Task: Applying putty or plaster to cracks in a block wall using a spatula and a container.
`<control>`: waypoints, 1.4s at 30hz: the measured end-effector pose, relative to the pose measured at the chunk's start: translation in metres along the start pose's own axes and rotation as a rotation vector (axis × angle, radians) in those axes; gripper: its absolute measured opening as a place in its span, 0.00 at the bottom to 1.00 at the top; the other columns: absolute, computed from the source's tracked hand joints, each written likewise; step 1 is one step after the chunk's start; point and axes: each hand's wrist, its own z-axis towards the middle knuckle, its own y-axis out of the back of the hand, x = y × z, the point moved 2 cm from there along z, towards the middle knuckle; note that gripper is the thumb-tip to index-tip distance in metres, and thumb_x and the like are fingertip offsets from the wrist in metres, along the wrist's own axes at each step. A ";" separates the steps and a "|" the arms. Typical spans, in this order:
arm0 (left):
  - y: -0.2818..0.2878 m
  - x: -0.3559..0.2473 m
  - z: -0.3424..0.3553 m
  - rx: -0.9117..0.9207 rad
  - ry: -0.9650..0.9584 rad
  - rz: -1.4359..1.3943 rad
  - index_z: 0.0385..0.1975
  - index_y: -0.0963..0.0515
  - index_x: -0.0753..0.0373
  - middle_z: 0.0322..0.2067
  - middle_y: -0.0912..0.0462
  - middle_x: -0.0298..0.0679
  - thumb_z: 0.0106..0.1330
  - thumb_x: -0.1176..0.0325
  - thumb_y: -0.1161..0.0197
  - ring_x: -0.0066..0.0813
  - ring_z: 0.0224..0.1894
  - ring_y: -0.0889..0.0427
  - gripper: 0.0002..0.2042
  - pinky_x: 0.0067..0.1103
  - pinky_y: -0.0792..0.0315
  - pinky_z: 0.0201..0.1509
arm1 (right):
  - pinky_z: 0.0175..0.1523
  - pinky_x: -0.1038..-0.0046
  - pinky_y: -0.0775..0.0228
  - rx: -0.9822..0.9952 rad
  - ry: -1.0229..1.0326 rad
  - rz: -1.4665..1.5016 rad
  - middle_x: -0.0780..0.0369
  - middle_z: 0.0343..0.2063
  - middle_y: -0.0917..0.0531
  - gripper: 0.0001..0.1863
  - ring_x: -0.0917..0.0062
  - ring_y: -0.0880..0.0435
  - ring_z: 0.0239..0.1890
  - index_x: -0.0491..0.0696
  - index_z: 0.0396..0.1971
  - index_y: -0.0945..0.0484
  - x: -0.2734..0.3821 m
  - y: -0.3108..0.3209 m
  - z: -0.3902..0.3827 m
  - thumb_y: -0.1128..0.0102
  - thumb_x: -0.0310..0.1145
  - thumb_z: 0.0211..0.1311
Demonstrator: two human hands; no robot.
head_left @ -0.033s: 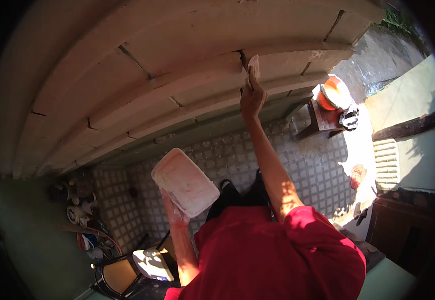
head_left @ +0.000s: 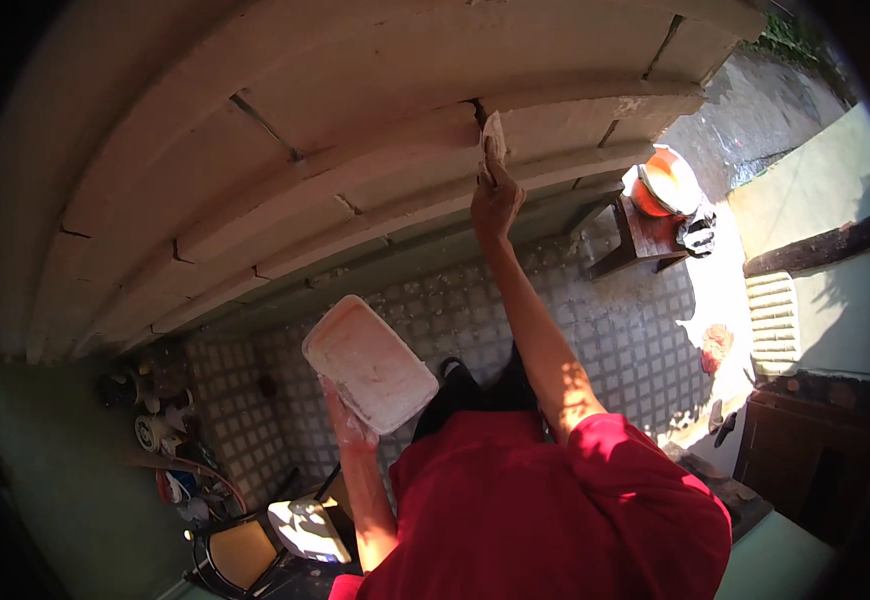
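My right hand (head_left: pixel 498 200) is raised to the ridged plaster wall (head_left: pixel 375 150), gripping a pale, smeared flat tool (head_left: pixel 493 132) whose tip is at a dark crack in the wall's moulding. The tool's exact kind is hard to make out. My left hand (head_left: pixel 353 425), low at centre-left and smeared pale, holds a shallow rectangular plastic container (head_left: pixel 370 360) with whitish residue inside. Part of that hand is hidden under the container.
A tiled floor (head_left: pixel 615 340) lies below. A small wooden table (head_left: pixel 637 238) bears an orange bucket (head_left: pixel 655 200) and dark bundle. Cluttered pots (head_left: pixel 150 425) and a chair (head_left: pixel 240 550) stand at left; a low wall (head_left: pixel 815 320) runs along the right.
My right hand and the tool have shifted slightly to the left along the wall. My left hand and the container look almost unmoved.
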 end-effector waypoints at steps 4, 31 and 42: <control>-0.010 -0.005 0.003 -0.006 -0.010 0.009 0.71 0.46 0.54 0.68 0.37 0.36 0.72 0.43 0.52 0.38 0.67 0.34 0.32 0.36 0.33 0.68 | 0.50 0.71 0.27 -0.050 -0.055 0.158 0.48 0.48 0.19 0.20 0.62 0.16 0.49 0.46 0.55 0.22 0.023 0.019 0.012 0.49 0.22 0.64; -0.054 -0.007 0.036 0.032 0.127 -0.009 0.67 0.40 0.62 0.61 0.29 0.39 0.74 0.44 0.53 0.31 0.60 0.26 0.31 0.29 0.27 0.61 | 0.43 0.72 0.27 0.985 -0.116 0.189 0.57 0.31 0.15 0.16 0.79 0.23 0.32 0.37 0.41 0.21 0.198 0.114 -0.059 0.38 0.31 0.56; -0.045 -0.011 0.043 0.139 0.108 0.112 0.68 0.43 0.52 0.55 0.29 0.33 0.73 0.44 0.52 0.22 0.53 0.25 0.29 0.23 0.25 0.52 | 0.39 0.70 0.27 1.019 -0.162 0.192 0.52 0.25 0.17 0.14 0.78 0.24 0.27 0.37 0.35 0.21 0.174 0.082 -0.106 0.37 0.31 0.52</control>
